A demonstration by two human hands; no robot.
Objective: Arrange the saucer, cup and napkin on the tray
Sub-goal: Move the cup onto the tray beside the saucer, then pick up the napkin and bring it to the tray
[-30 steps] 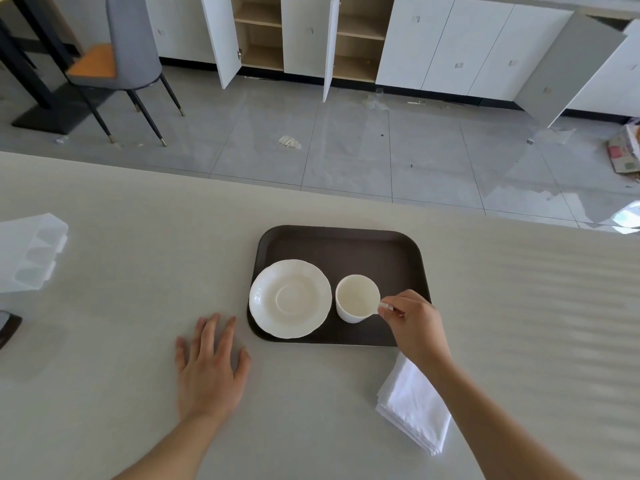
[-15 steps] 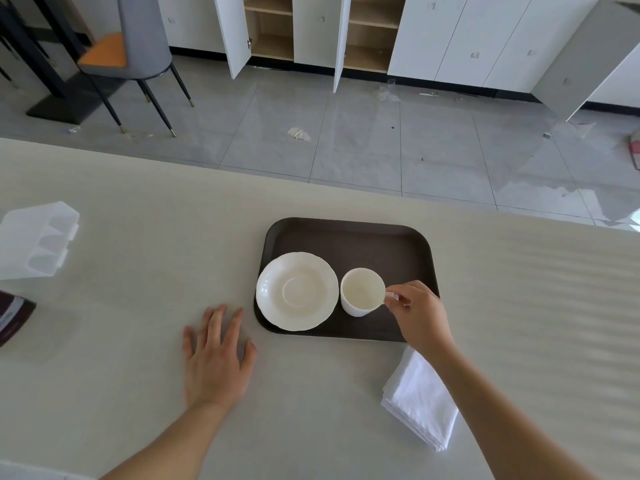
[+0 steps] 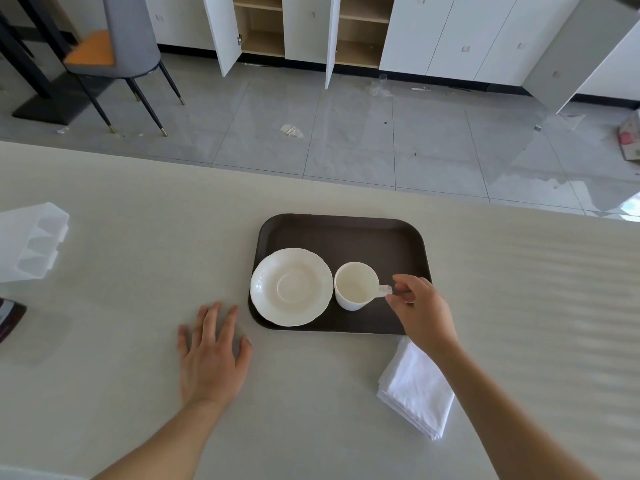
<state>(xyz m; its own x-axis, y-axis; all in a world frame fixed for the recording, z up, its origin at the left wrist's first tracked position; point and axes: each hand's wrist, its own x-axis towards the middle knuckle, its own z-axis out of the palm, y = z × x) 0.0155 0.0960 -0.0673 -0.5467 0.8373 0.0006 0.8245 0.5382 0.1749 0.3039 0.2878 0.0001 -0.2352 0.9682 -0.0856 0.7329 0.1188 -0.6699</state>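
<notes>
A dark brown tray (image 3: 341,233) lies on the pale counter. On its left half sits a white saucer (image 3: 291,286), empty. Just right of it, a white cup (image 3: 355,285) stands upright on the tray with its handle pointing right. My right hand (image 3: 420,311) pinches the end of that handle between thumb and forefinger. A folded white napkin (image 3: 415,389) lies on the counter below the tray's right corner, partly under my right forearm. My left hand (image 3: 211,351) rests flat on the counter, fingers spread, left of the tray and holding nothing.
A clear plastic container (image 3: 31,242) sits at the counter's left edge, with a dark object (image 3: 8,318) below it. Beyond the counter's far edge there is grey tiled floor, a grey chair (image 3: 121,46) and white cabinets with open doors.
The view has shifted slightly. My right hand has slid back along the cup's handle, so more of the handle shows. Cup, saucer, napkin and left hand keep their places.
</notes>
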